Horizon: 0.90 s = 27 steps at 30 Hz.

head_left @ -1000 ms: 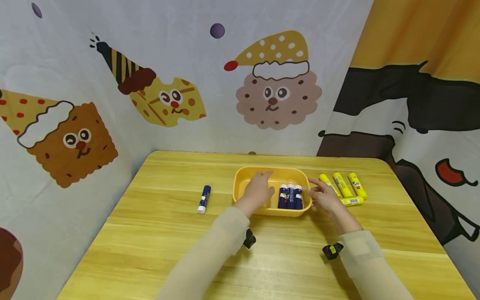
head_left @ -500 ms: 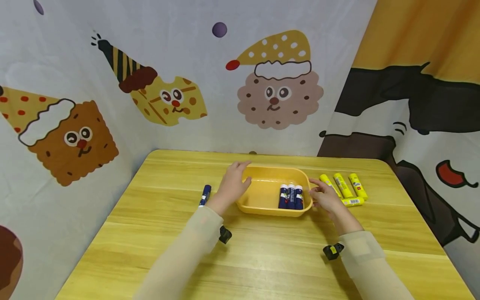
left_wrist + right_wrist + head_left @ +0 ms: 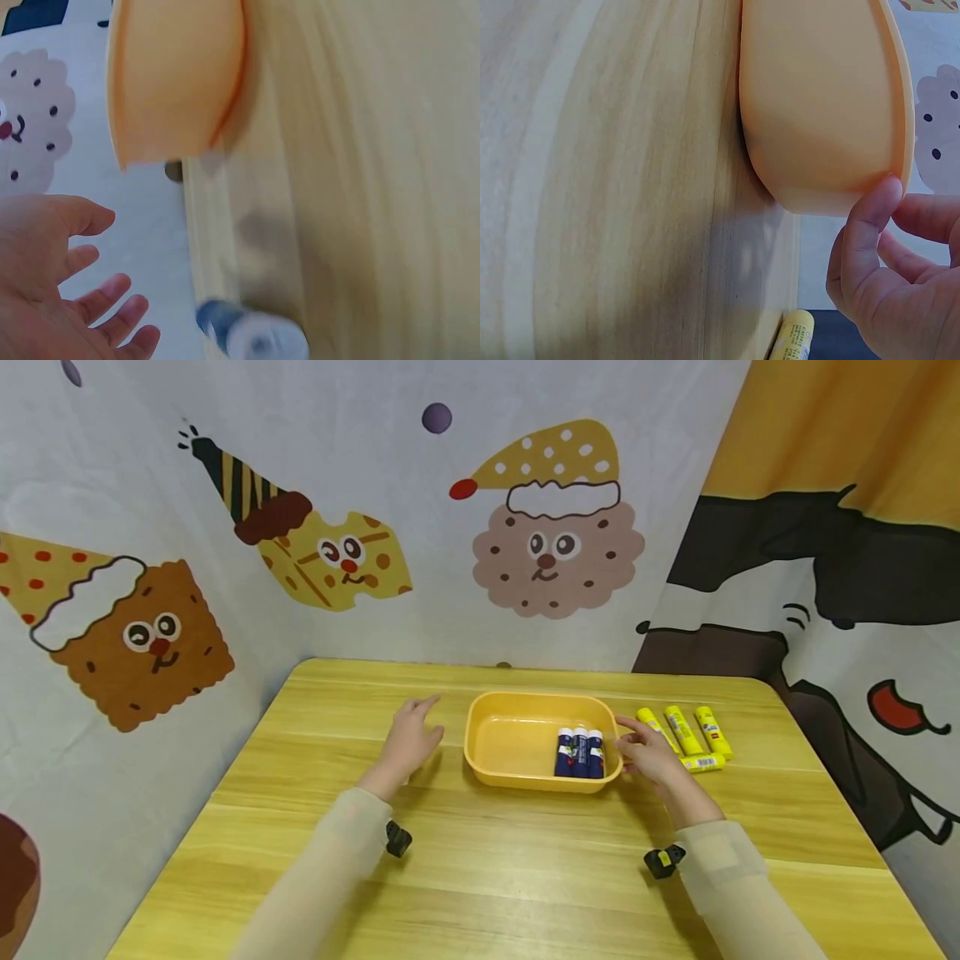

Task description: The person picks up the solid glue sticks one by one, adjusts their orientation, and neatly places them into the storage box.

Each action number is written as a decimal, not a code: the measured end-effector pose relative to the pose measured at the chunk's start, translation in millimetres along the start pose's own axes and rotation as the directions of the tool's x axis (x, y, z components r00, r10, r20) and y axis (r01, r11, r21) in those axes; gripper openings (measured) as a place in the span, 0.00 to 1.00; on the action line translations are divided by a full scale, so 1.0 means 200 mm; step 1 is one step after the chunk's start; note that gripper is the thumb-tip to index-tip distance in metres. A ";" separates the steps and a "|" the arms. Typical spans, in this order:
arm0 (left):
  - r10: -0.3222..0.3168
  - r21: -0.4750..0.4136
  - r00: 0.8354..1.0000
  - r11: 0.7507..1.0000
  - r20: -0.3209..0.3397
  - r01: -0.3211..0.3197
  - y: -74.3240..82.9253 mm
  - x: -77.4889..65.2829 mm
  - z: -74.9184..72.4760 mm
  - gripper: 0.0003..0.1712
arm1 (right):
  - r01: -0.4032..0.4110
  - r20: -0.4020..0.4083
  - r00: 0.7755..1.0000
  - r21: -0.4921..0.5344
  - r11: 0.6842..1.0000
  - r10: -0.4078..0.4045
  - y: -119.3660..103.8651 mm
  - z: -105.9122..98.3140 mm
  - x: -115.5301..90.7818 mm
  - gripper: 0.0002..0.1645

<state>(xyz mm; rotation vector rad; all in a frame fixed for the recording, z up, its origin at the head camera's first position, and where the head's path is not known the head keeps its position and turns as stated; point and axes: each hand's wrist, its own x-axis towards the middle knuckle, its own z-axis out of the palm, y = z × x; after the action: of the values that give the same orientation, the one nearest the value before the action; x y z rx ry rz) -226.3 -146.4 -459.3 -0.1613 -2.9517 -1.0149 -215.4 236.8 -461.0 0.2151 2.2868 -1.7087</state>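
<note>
My left hand (image 3: 408, 742) hovers over the table left of the yellow-orange plastic tray (image 3: 517, 780), its fingers loosely spread and holding nothing. In the left wrist view a blue glue stick (image 3: 259, 334) with a white cap lies near that hand (image 3: 56, 281), apart from the fingers; the hand hides it in the head view. My right hand (image 3: 651, 753) is at the tray's right end. In the right wrist view the thumb and curled fingers (image 3: 875, 206) hold the tray (image 3: 821, 105) by its rim. Three blue glue sticks (image 3: 580, 753) stand side by side in the tray's right part.
Several yellow glue sticks (image 3: 683, 731) lie on the wooden table (image 3: 517, 868) just right of my right hand. A cartoon-printed cloth (image 3: 337, 635) hangs behind the table's back edge and along its sides.
My left hand has moved left from over the tray, past its left end, to above the lone blue glue stick. My right hand and the tray have stayed in place.
</note>
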 end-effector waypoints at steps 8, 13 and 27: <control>0.056 0.024 0.991 0.998 0.118 -0.059 -0.15 -0.06 -0.09 0.31 | 0.005 0.010 1.000 0.011 1.000 -0.005 0.00 0.00 0.00 0.33; 0.113 0.121 0.966 0.982 0.232 -0.144 -0.21 -0.08 -0.13 0.36 | 0.001 0.007 1.000 0.008 1.000 -0.001 0.01 0.00 0.00 0.33; 0.327 0.372 0.870 0.806 0.368 -0.461 -0.33 -0.12 -0.17 0.29 | 0.004 0.005 1.000 0.022 1.000 -0.004 0.01 0.00 0.01 0.33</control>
<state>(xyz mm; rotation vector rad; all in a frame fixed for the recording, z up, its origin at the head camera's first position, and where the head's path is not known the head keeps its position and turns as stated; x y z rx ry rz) -209.8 -221.6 -474.0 -0.9458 -3.0878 -0.2531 -216.5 237.8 -463.3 0.2109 2.2673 -1.7348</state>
